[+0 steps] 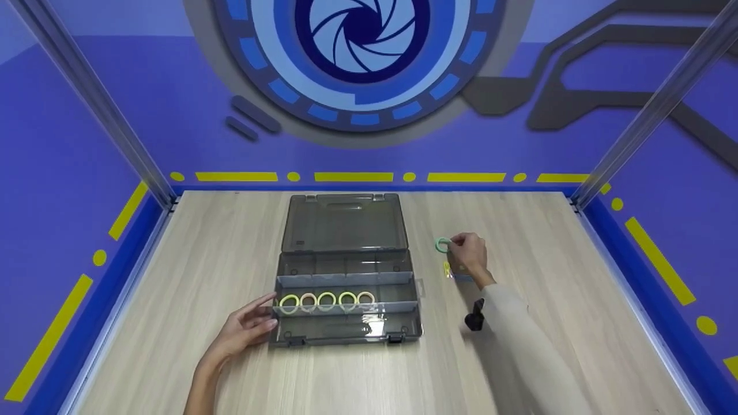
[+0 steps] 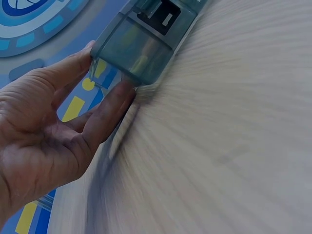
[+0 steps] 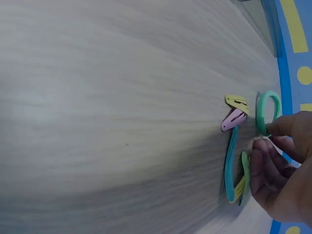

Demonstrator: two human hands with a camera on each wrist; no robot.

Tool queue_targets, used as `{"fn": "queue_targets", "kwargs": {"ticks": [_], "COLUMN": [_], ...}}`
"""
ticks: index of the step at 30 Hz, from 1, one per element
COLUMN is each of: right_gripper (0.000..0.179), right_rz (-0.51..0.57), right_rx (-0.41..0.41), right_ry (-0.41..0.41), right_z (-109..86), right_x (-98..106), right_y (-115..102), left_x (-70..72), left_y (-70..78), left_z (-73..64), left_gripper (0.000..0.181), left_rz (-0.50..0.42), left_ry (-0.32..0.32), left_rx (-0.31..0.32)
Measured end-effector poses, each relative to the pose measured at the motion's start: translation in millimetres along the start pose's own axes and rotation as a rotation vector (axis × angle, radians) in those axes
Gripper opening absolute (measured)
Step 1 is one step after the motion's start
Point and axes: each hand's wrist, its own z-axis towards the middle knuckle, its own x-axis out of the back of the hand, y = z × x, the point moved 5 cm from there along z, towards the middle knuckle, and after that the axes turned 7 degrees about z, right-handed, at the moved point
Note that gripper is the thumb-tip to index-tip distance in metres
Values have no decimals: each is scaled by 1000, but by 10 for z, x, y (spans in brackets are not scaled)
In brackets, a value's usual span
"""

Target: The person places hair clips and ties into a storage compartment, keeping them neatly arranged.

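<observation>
Right grip (image 1: 470, 252) pinches mint-green ring (image 3: 261, 116), round loop pointing left | left grip (image 1: 238, 332), fingers loosely extended, touches smoky translucent plastic box (image 1: 345, 227) | bench (image 1: 513, 230) pale, wood-grained

I see case (image 1: 346, 340) on counter (image 1: 155, 288) | lid (image 1: 346, 225) behind | 5 rings (image 1: 327, 293) in middle row | clips (image 3: 229, 123) right of case | 1 more ring (image 3: 260, 116) beyond clips, in right grip (image 1: 470, 251)

On table (image 1: 219, 248), box (image 1: 314, 332) is blocking middle, left hand (image 1: 239, 332) is obstructing its left edge; narrow gap is running between box and clips (image 3: 236, 102).
</observation>
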Motion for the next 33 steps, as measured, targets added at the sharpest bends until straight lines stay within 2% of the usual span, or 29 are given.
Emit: {"fn": "queue_targets", "kwargs": {"ticks": [10,15,19,27,33], "right_gripper": [19,18,20,24,25], "right_rz": [174,268,362,469,589], "right_rx": [-1,-33,-61,-135,-165], "right_ry": [-9,-25,-68,-137,-200], "right_z": [-100,-155,-210,-385,-545], "right_x": [156,205,229,216,179], "right_y": [1,10,16,12,-107], "left_x": [12,31,44,32,0], "left_y": [18,33,35,9,-7], "left_z": [20,35,44,20,-13], "left_gripper": [71,72,72,72,72], "left_rz": [10,5,-6,-19,-13], "left_ry": [9,-9,-17,-12,2], "left_rx": [13,15,16,18,24]}}
